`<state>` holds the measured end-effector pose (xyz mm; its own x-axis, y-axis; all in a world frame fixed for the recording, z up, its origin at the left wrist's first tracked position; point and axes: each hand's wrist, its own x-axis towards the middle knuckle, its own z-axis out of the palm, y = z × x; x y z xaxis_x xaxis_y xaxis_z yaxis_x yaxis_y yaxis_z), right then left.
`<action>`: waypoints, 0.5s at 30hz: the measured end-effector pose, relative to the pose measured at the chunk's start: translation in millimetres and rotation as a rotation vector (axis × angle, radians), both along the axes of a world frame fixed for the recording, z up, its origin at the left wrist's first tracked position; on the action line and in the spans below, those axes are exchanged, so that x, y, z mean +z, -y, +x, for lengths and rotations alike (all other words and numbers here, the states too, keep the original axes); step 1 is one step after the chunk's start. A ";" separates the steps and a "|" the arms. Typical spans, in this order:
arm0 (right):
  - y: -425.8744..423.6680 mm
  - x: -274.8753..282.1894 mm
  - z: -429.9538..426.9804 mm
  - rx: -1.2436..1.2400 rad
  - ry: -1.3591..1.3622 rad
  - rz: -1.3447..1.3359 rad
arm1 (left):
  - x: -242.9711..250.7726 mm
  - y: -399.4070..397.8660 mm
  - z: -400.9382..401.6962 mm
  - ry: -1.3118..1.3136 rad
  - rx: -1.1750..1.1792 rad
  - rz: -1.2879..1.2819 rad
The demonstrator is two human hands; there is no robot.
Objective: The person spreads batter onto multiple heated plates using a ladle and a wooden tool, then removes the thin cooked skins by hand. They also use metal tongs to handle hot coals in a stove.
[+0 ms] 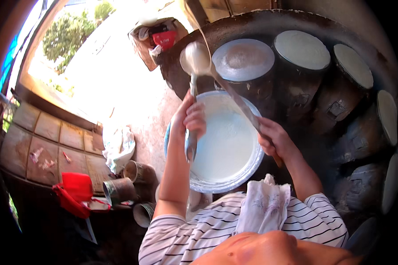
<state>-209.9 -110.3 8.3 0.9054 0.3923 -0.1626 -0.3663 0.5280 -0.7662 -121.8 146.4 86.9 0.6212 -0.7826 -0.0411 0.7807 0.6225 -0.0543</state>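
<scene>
My left hand (195, 117) is closed around the handle of a ladle (195, 59), whose whitish bowl is raised beyond the far rim of a round tub (260, 159). White batter (225, 142) fills much of that tub. On the right, my right hand (273, 137) grips a long, flat wooden stick (240, 101) slanting up to the left over the tub's right side. Its far end meets or overlaps the ladle bowl; whether they touch I cannot tell. Beyond the tub is a round griddle (243, 59) with a brownish middle, nearest the ladle.
Several dark stoves curve round the right, topped by pale discs, one at the back (301, 49). A plastic bag (118, 145), metal cans (119, 190) and a red cloth or bag (76, 192) lie at left. A sack (144, 49) with a red packet stands at the back.
</scene>
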 end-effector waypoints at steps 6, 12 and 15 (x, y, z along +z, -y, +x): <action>42.2 -50.0 -111.6 -0.369 -0.011 0.125 | -15.0 58.3 -28.6 0.233 -0.248 0.265; 39.8 -35.7 -245.4 -0.989 -0.153 -0.033 | -67.4 202.1 -55.4 -0.270 -0.911 -0.055; 54.6 15.3 -321.2 -1.427 -0.022 -0.226 | -36.2 277.2 -137.9 0.098 -1.055 -0.092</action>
<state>-531.1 -164.9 23.6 0.4919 -0.8628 -0.1166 0.3470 0.3171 -0.8827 -259.6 -130.8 50.7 -0.3760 -0.9247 0.0589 0.9266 -0.3752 0.0253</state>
